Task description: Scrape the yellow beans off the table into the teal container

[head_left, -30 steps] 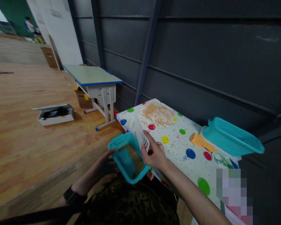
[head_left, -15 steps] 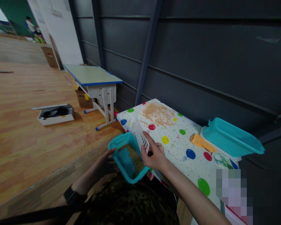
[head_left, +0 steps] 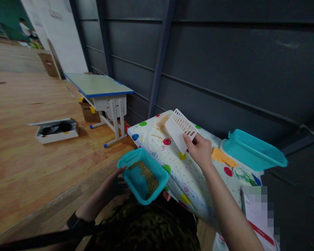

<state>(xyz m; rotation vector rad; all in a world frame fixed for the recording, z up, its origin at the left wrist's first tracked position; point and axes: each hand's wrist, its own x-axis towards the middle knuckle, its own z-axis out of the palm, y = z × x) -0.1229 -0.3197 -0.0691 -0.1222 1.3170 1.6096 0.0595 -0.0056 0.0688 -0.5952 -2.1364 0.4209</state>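
Observation:
My left hand (head_left: pixel 117 182) grips the near left side of a teal plastic basin (head_left: pixel 132 181), its thumb over the rim and the other fingers partly hidden. Small greenish-brown beans (head_left: pixel 149 179) lie in the basin, mostly along its right side. My right hand (head_left: pixel 199 148) is closed on a white slotted plastic piece (head_left: pixel 178 134), held by its lower right edge above the table. Behind this piece, a spread of pale yellow beans (head_left: pixel 162 123) lies on the patterned tablecloth (head_left: pixel 149 139), partly covered from view.
A second teal basin (head_left: pixel 253 150) stands at the table's right end, beside an orange cloth (head_left: pixel 222 157) and a round patterned item (head_left: pixel 244 176). A dark panelled wall (head_left: pixel 211 69) runs behind. Left are a desk (head_left: pixel 99 84) and an open white box (head_left: pixel 58 130) on the floor.
My right hand has moved right and up with the slotted piece, away from the basin and over the tablecloth, turning its face toward me. My left hand still holds the basin.

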